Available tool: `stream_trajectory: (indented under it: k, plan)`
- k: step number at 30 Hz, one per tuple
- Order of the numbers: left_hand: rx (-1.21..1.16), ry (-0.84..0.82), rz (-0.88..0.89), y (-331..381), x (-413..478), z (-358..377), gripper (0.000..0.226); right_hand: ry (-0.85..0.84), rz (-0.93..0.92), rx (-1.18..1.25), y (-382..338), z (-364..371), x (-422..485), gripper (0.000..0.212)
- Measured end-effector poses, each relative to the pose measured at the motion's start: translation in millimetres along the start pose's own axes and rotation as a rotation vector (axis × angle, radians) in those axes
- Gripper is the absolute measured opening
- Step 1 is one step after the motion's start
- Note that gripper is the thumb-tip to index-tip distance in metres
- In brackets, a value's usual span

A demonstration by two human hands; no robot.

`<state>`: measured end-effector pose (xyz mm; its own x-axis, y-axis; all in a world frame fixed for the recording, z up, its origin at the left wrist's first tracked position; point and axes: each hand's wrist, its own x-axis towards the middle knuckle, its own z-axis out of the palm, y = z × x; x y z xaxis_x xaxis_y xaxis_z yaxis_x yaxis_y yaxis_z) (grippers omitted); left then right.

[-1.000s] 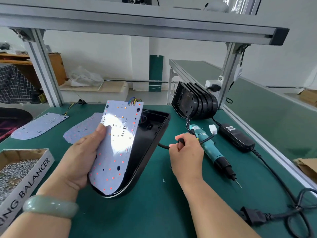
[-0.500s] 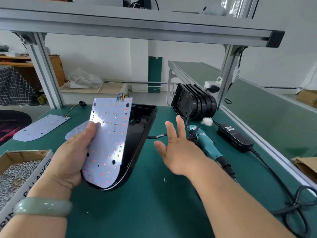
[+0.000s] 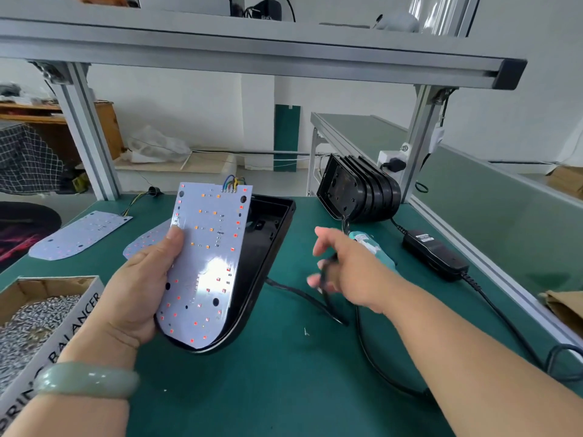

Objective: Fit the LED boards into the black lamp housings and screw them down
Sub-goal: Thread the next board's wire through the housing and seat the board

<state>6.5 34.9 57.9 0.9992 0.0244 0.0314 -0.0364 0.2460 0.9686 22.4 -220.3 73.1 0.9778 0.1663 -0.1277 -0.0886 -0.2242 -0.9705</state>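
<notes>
White LED board [image 3: 208, 263] tilted up over black housing [image 3: 271, 244], both clamped in L hand [image 3: 138, 285], thumb on board face. R hand [image 3: 347, 272] right of grip, blurred, at black cable [image 3: 303, 293]; grasp can't tell. Teal screwdriver [image 3: 369, 242] just beyond R hand; screw box [image 3: 79, 313] left of grip.

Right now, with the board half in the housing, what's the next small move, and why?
Probably press the LED board flat into the black housing. Its rounded end sits inside, but the wired top edge tilts up clear of the rim, held by the left hand. The right hand, blurred by the cable, could help.
</notes>
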Motion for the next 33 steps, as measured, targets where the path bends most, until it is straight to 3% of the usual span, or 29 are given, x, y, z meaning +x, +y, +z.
stream_trajectory:
  k: [1,4,6,8,10,11,12,13,15,19,21,23,24,26,27,30,31,33]
  plan:
    - [0.003,-0.009,-0.001,0,0,0,0.038,-0.009,0.007,-0.285,2,-1,-2,0.015]
    - [-0.008,-0.001,-0.003,0,1,-2,0.037,0.017,-0.022,-1.089,7,1,-6,0.058]
    - [-0.032,0.019,-0.01,-1,2,-4,0.037,-0.051,-0.065,-1.27,6,-3,-9,0.072]
    - [-0.048,0.027,-0.019,-1,2,-5,0.037,-0.08,-0.12,-1.213,2,-4,-6,0.063]
    - [-0.042,0.021,-0.021,-1,2,-6,0.038,-0.026,-0.214,-0.795,-7,3,-3,0.028]
    - [-0.044,0.015,-0.022,-1,2,-6,0.038,0.045,-0.159,-0.492,-11,11,-2,0.014]
    - [-0.052,0.006,-0.024,-2,1,-5,0.038,0.035,-0.114,-0.306,-10,14,0,0.016]
    - [-0.059,-0.004,-0.026,-3,1,-6,0.038,-0.102,-0.071,-0.106,-5,17,4,0.022]
    - [-0.067,-0.026,-0.029,-3,1,-5,0.037,-0.184,-0.118,-0.266,-3,18,10,0.036]
    - [-0.05,-0.046,0.004,-5,0,-1,0.035,-0.141,-0.727,-1.165,-6,9,18,0.063]
    - [-0.05,-0.039,0.028,-4,0,2,0.034,0.118,-0.824,-1.294,-18,8,21,0.049]
    - [-0.05,-0.024,0.03,-4,0,1,0.035,0.324,-0.789,-1.307,-29,4,27,0.027]
    - [-0.056,-0.021,0.025,-3,0,1,0.035,0.366,-0.75,-1.335,-34,2,31,0.027]
    - [-0.072,-0.026,0.016,-3,0,-1,0.035,0.24,-0.613,-1.214,-43,-1,37,0.043]
    - [-0.063,-0.038,0.02,-3,0,-2,0.034,0.129,-0.472,-1.001,-47,-1,38,0.048]
    - [0.001,-0.075,0.043,-3,-2,0,0.038,-0.157,-0.05,-0.107,-61,7,37,0.029]
    - [0.03,-0.071,0.042,-3,-3,1,0.047,-0.196,-0.005,0.077,-64,7,37,0.027]
    - [0.066,-0.072,0.052,-4,-4,3,0.053,-0.259,-0.002,0.17,-68,6,38,0.036]
